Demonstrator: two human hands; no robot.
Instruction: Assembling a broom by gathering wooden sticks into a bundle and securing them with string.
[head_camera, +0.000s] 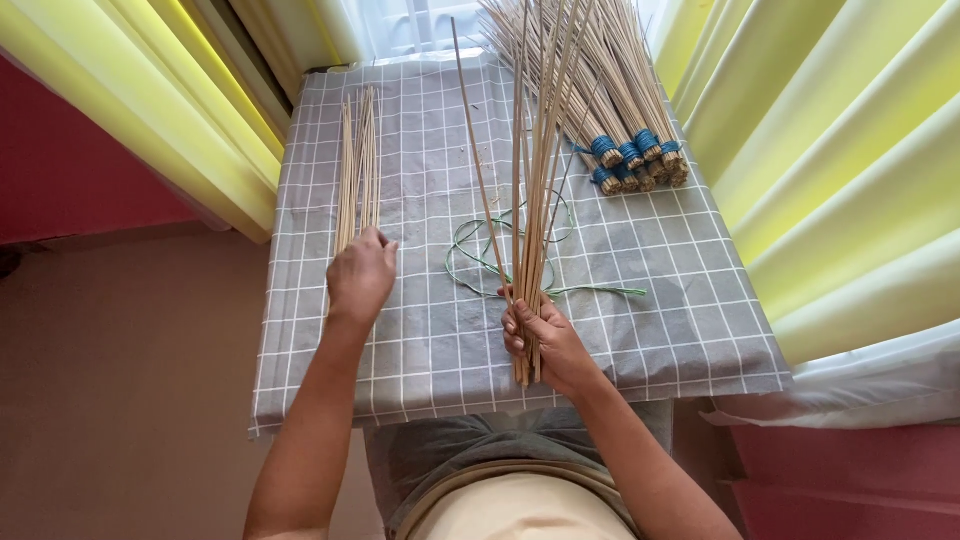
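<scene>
My right hand (545, 340) grips a loose bundle of thin pale sticks (535, 180) by their lower ends; the sticks fan upward and away from me. My left hand (362, 275) rests with fingers curled on the near end of a small row of loose sticks (357, 170) lying on the left of the table. Whether it pinches a stick I cannot tell. A thin green string (500, 255) lies looped on the cloth between the hands, partly behind the held bundle.
A grey checked cloth (420, 340) covers the small table. Several stick bundles tied with blue cord (630, 155) lie at the back right. Yellow-green curtains (830, 150) hang on both sides, and the floor drops away at the left.
</scene>
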